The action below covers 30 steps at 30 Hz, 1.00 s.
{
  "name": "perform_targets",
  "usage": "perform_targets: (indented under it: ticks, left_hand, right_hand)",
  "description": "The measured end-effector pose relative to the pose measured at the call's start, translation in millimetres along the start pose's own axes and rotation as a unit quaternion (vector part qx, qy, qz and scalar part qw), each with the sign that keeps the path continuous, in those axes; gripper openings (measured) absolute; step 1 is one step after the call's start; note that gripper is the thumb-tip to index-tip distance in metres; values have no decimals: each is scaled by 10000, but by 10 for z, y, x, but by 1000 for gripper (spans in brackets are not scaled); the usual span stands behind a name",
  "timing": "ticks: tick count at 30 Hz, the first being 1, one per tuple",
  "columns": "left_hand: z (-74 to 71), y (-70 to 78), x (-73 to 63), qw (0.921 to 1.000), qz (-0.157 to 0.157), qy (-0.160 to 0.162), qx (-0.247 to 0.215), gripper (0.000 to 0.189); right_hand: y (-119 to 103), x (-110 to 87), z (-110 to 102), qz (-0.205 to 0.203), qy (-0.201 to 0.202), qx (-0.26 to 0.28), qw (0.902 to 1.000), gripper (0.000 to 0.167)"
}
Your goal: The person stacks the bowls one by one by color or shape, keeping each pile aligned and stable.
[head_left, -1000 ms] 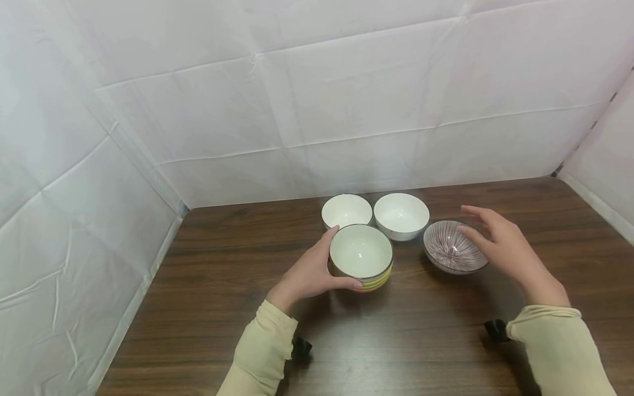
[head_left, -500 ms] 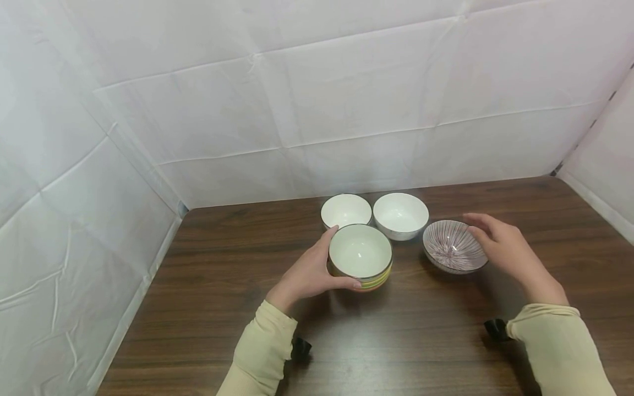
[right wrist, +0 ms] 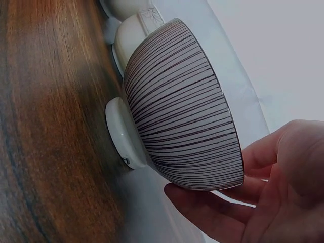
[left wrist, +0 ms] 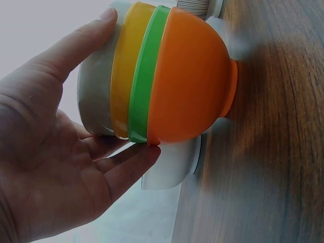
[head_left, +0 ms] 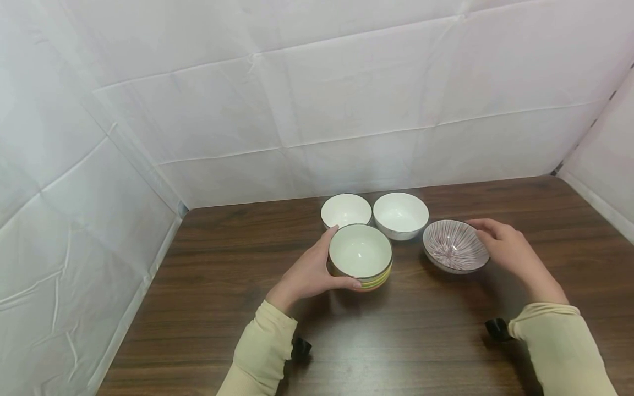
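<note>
A stack of nested bowls (head_left: 360, 253) is gripped by my left hand (head_left: 309, 270), thumb on the near side and fingers round the far side. In the left wrist view the stack shows a grey-white bowl (left wrist: 96, 91) uppermost, then a yellow bowl (left wrist: 126, 76), a green bowl (left wrist: 144, 76) and an orange bowl (left wrist: 190, 76) at the tabletop. My right hand (head_left: 510, 254) holds the right rim of a purple-striped bowl (head_left: 448, 247). In the right wrist view, fingers (right wrist: 202, 210) lie against its outer wall near the rim; its white foot (right wrist: 121, 131) is at the table.
Behind the stack stands a dark-rimmed white bowl (head_left: 345, 210), partly hidden by it. Beside that is another white bowl (head_left: 401, 214), close to the striped one. The dark wooden table (head_left: 223, 308) ends at white sheeting (head_left: 346, 99) at the back and sides.
My right hand has drawn back from over the striped bowl and closed on its right rim. The left hand and the stack have stayed put.
</note>
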<state>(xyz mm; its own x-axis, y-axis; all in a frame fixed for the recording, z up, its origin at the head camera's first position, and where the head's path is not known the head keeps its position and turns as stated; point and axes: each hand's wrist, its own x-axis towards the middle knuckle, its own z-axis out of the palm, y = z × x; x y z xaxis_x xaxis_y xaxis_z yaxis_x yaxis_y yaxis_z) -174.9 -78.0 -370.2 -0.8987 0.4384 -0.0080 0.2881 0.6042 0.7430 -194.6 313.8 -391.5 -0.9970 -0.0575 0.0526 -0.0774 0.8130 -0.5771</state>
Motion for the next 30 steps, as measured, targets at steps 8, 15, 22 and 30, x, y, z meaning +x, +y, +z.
perform_targets:
  ticks: [8, 15, 22, 30]
  left_hand:
    - [-1, 0, 0, 10000, -7, -9, -12, 114]
    - [-1, 0, -2, 10000, 9, -7, -63, 115]
    - [-6, 6, -10, 10000, 1, -7, -77, 114]
    - [-6, 3, -6, 10000, -4, -31, -46, 115]
  right_hand:
    - [20, 4, -20, 367, -379, 124, 9985, 44]
    - [3, 4, -32, 431, -311, 226, 9983, 44]
    - [8, -4, -29, 560, -326, 373, 9972, 44]
    - [16, -9, -36, 669, -319, 492, 9960, 45]
